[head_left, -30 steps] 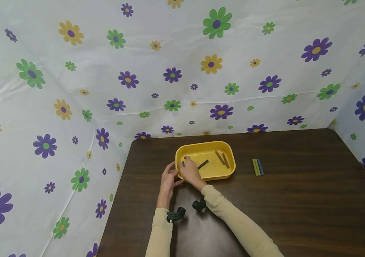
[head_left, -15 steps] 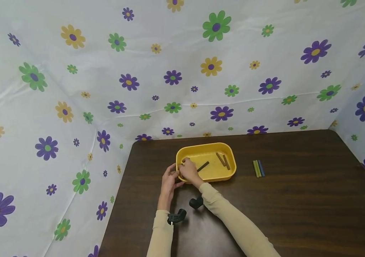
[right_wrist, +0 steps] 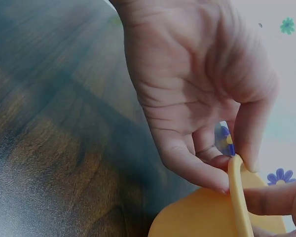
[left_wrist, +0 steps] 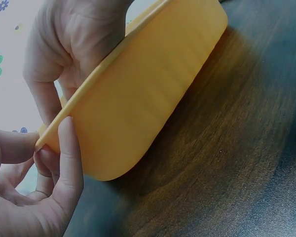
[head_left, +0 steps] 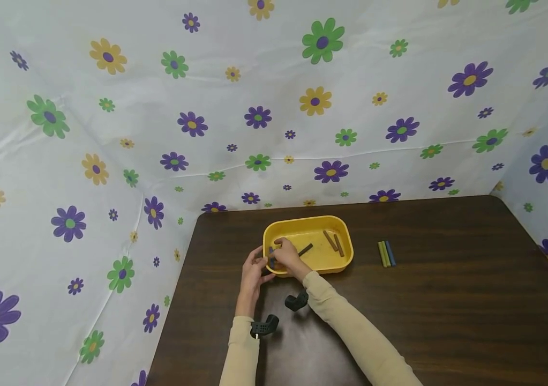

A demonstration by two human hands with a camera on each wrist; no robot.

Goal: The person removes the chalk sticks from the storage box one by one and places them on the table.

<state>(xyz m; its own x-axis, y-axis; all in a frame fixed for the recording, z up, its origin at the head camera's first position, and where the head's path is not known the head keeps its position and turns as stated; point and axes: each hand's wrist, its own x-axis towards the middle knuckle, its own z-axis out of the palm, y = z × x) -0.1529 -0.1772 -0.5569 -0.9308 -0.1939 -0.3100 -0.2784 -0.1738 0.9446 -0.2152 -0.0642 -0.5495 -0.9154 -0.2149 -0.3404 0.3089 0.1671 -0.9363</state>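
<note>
A yellow tray [head_left: 324, 265] with rounded corners stands on the table. My left hand [head_left: 253, 272] pinches its left rim between thumb and fingers, as the left wrist view shows. Inside the tray's left end is my right hand [head_left: 285, 254], its fingers bent downward and partly hidden. Beside those fingers a blue stick [head_left: 271, 251] shows along the left wall; I cannot tell whether they grip it. A black stick [head_left: 306, 249] lies mid-tray, right of the hand. Farther right lie two brown sticks [head_left: 330, 240].
Right of the tray, two yellow-green sticks [head_left: 383, 254] and a blue stick [head_left: 390, 253] lie side by side on the dark wooden table [head_left: 452, 279]. A flowered white cloth [head_left: 235, 177] hangs behind and at both sides.
My right hand has shifted slightly right inside the tray, and more of the blue stick by the left wall shows. The left hand stays on the rim.
</note>
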